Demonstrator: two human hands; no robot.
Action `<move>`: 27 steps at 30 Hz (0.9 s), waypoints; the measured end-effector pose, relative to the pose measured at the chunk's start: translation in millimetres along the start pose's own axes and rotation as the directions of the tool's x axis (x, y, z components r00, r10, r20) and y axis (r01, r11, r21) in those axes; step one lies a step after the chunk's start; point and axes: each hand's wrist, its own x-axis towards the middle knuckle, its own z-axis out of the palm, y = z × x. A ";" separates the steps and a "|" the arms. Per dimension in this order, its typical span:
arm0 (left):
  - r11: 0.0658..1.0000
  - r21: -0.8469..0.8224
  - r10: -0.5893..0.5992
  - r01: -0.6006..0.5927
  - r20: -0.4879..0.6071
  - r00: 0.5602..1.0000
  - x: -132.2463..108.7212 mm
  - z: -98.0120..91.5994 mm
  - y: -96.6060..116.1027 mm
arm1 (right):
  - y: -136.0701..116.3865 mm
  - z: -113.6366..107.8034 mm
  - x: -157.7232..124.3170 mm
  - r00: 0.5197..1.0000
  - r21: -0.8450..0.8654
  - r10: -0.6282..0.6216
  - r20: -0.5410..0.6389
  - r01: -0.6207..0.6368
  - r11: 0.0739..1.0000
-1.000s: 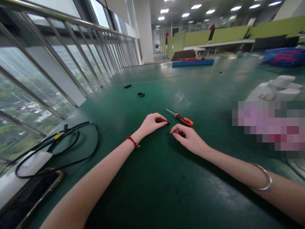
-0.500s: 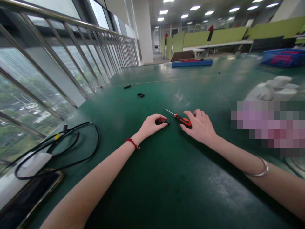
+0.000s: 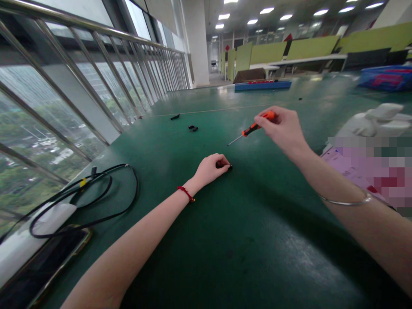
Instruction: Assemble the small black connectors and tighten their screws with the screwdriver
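My left hand (image 3: 210, 168) rests low on the green table (image 3: 206, 240), its fingers closed on a small black part (image 3: 230, 166) that shows only at the fingertips. Raised above the table to the right, my right hand (image 3: 283, 128) grips the orange and black handle of a screwdriver (image 3: 252, 128). The screwdriver's thin metal shaft slants down to the left, its tip above and behind my left hand. Farther back lie small black pieces (image 3: 193, 128) and a longer black piece (image 3: 175, 116).
At the left are a looped black cable (image 3: 137, 189), a white power strip (image 3: 53, 219) and a phone (image 3: 41, 266), beside a metal railing (image 3: 128, 40). A blue tray (image 3: 262, 86) stands at the back, and a blue container (image 3: 386, 78) and white objects (image 3: 376, 120) at the right.
My right hand has picked the screwdriver up from the table and lifted it, with the tip now pointing down to the left. My left hand stays nearly in place, its fingers closer together.
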 end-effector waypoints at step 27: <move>0.993 -0.113 -0.025 0.027 0.021 0.999 1.1 3.0 -8.0 | -23.4 28.8 -8.7 0.991 -0.103 -0.136 0.009 0.136 0.985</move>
